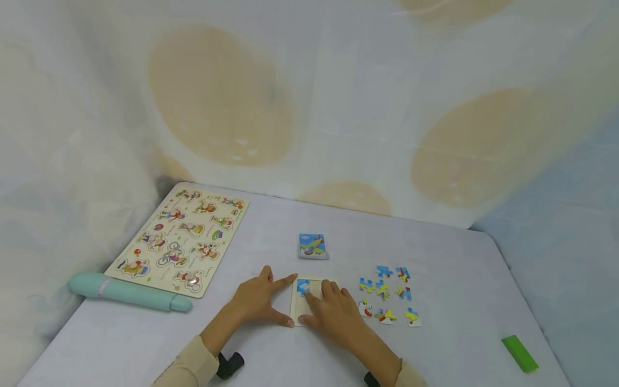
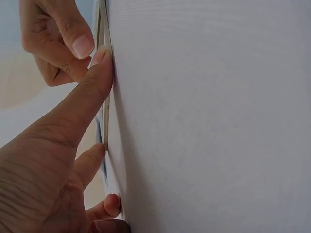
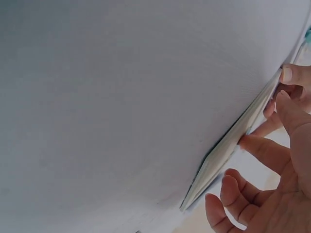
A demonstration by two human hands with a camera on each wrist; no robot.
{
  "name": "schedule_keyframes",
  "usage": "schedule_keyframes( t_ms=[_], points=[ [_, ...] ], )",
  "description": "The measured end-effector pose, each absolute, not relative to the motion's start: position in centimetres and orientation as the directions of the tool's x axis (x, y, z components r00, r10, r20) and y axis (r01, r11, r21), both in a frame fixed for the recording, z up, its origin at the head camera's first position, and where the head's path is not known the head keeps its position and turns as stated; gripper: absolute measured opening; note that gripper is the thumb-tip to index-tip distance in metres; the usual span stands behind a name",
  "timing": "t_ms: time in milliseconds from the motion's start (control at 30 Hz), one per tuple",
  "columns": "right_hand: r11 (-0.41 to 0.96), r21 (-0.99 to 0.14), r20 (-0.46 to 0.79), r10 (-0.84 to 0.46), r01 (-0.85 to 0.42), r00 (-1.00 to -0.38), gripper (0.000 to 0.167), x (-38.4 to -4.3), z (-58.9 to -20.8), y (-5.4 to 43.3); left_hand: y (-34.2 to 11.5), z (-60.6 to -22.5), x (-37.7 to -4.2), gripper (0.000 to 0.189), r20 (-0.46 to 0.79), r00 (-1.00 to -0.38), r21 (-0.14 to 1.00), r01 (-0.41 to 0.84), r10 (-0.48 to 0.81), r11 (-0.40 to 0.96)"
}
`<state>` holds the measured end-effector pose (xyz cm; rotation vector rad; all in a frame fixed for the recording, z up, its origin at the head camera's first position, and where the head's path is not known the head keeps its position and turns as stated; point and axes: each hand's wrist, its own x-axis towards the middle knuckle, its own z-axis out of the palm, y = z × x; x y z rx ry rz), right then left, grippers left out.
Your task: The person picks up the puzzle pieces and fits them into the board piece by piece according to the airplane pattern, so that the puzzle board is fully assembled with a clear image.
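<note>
A small pale puzzle tray [image 1: 316, 278] lies on the table with a blue-and-white puzzle piece [image 1: 303, 285] in its upper left corner. My left hand [image 1: 256, 298] spreads thumb and index finger along the tray's left edge, one tip near each corner. The right hand [image 1: 336, 317] reaches over the tray, its index fingertip pressing at the lower edge of that piece. In the right wrist view this index finger [image 3: 265, 151] touches the tray while the other fingers are loosely bent above it. Several loose puzzle pieces [image 1: 382, 291] lie to the right.
Behind the tray is a picture card [image 1: 312, 246] of a yellow airplane. A large pegged picture board [image 1: 188, 236] and a mint-green tube-shaped object [image 1: 128, 293] lie left. A green block [image 1: 519, 353] is near the right edge. Patterned cloth [image 1: 338, 134] hangs behind.
</note>
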<state>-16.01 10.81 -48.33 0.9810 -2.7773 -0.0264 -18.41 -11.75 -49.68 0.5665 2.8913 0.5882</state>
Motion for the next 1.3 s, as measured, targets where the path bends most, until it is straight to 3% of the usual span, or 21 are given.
schedule_keyframes(
  t_ms=[300,667,967,1300],
  points=[
    [0.798,-0.105,0.113,-0.583,-0.594,-0.804,0.048,-16.7,-47.7,10.5,-11.6,-49.5,-18.4,0.102,-0.079,-0.922,0.402,0.319,0.379,0.859],
    [0.831,-0.352,0.103,-0.423,-0.43,-0.9,0.05,-17.4,-47.9,12.0,-11.7,-49.9,-18.6,0.102,-0.097,-0.925,0.389,0.305,0.368,0.869],
    [0.829,-0.445,0.133,-0.312,-0.338,-0.941,0.047,-17.7,-47.9,13.8,-11.6,-49.7,-18.5,0.101,-0.09,-0.924,0.392,0.311,0.372,0.866],
    [0.836,-0.472,0.202,-0.205,-0.279,-0.958,0.045,-18.4,-47.6,16.5,-11.6,-49.8,-18.5,0.102,-0.105,-0.928,0.369,0.298,0.358,0.88]
  ],
)
